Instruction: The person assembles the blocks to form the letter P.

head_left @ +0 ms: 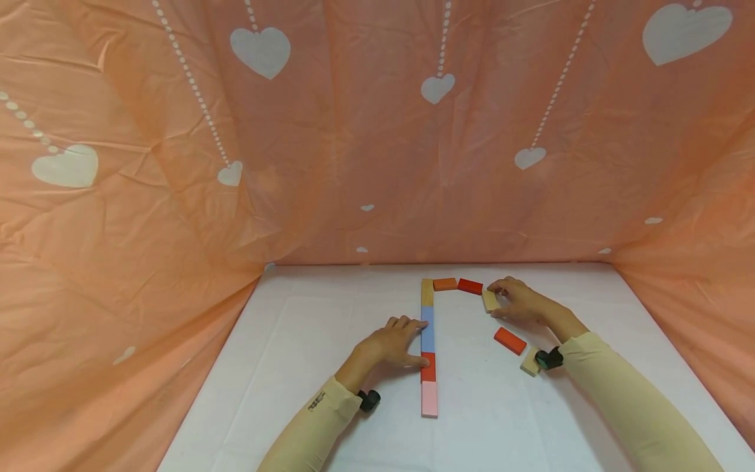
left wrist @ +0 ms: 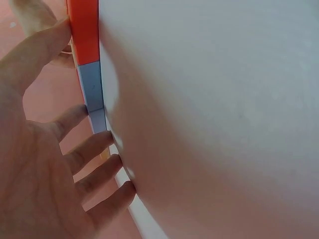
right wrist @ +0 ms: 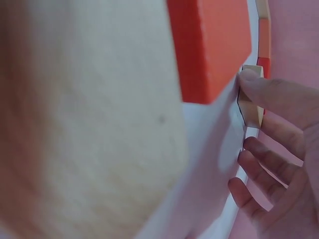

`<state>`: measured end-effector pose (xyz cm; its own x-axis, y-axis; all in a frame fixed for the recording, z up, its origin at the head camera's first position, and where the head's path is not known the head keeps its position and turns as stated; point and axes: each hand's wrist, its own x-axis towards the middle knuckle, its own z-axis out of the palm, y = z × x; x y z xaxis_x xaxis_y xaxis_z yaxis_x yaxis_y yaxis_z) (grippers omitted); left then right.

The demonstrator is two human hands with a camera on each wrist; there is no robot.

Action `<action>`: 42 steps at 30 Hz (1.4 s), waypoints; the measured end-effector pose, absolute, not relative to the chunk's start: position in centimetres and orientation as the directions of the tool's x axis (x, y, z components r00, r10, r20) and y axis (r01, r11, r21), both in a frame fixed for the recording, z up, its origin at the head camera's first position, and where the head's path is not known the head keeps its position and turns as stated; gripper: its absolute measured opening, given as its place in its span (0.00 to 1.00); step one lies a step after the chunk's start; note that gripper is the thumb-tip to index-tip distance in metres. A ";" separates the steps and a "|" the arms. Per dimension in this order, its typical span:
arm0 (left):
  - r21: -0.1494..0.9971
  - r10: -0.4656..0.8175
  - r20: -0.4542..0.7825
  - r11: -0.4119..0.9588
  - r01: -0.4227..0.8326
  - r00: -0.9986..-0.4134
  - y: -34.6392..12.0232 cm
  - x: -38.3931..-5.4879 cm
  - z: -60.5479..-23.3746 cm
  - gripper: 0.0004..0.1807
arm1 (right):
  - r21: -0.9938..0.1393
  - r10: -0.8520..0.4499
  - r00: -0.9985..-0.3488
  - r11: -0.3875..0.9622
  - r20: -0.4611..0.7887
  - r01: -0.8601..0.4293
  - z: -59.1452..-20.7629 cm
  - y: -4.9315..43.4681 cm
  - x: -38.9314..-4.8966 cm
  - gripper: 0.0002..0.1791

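A straight row of flat blocks runs toward me: a tan wooden block (head_left: 427,292), blue blocks (head_left: 428,337), a red block (head_left: 430,375) and a pink block (head_left: 429,398). My left hand (head_left: 386,344) lies along its left side with fingers spread, index fingertip at the blue and thumb on the red. From the far end, an orange block (head_left: 445,284) and a dark red block (head_left: 470,286) lead right. At their right end my right hand (head_left: 522,303) pinches a pale wooden block (head_left: 489,301) between thumb and finger, set at an angle; the right wrist view shows its other fingers spread.
Nearer me than the right hand lie a loose red-orange block (head_left: 510,341) and a pale wooden block (head_left: 529,364), the latter close under the wrist camera. A white-covered table (head_left: 307,328) carries everything. An orange curtain (head_left: 377,164) with hearts encloses the back and sides.
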<state>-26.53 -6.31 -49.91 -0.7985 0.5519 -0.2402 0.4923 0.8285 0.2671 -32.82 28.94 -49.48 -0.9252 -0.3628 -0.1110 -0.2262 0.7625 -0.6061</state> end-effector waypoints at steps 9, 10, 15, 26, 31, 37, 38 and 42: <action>0.266 0.555 -0.231 0.826 0.497 -0.799 -6.3 -26.6 -49.8 0.48 | -0.573 -0.367 -0.927 0.778 -0.082 -0.257 -50.0 29.1 -32.9 0.36; 0.266 0.557 -0.230 0.825 0.499 -0.798 -6.3 -26.5 -49.8 0.48 | -0.576 -0.365 -0.927 0.776 -0.082 -0.255 -50.0 29.1 -32.9 0.37; 0.272 0.563 -0.230 0.821 0.503 -0.794 -6.3 -26.5 -49.7 0.49 | -0.600 -0.373 -0.924 0.759 -0.082 -0.253 -49.9 29.5 -32.8 0.41; 0.259 0.547 -0.237 0.832 0.491 -0.803 -6.2 -26.4 -49.8 0.49 | -0.560 -0.394 -0.917 0.745 0.070 -0.363 -49.2 32.0 -31.1 0.37; 0.263 0.543 -0.233 0.834 0.485 -0.807 -6.2 -26.3 -49.9 0.48 | -0.540 -0.363 -0.923 0.756 0.126 -0.370 -49.1 33.5 -30.0 0.34; 0.262 0.547 -0.233 0.831 0.490 -0.804 -6.2 -26.3 -49.8 0.48 | -0.535 -0.318 -0.934 0.767 0.162 -0.354 -49.5 35.1 -28.9 0.32; 0.261 0.547 -0.233 0.832 0.490 -0.804 -6.2 -26.3 -49.9 0.49 | -0.535 -0.314 -0.934 0.766 0.172 -0.356 -49.6 35.4 -28.7 0.32; 0.259 0.544 -0.231 0.834 0.488 -0.807 -6.1 -26.4 -50.0 0.49 | -0.524 -0.316 -0.921 0.757 0.230 -0.391 -50.1 36.5 -28.2 0.29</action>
<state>-26.36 -6.15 -49.96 -0.8068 0.5437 -0.2312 0.4876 0.8337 0.2591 -28.17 36.48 -50.08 -0.9206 -0.3160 0.2296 -0.3905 0.7569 -0.5241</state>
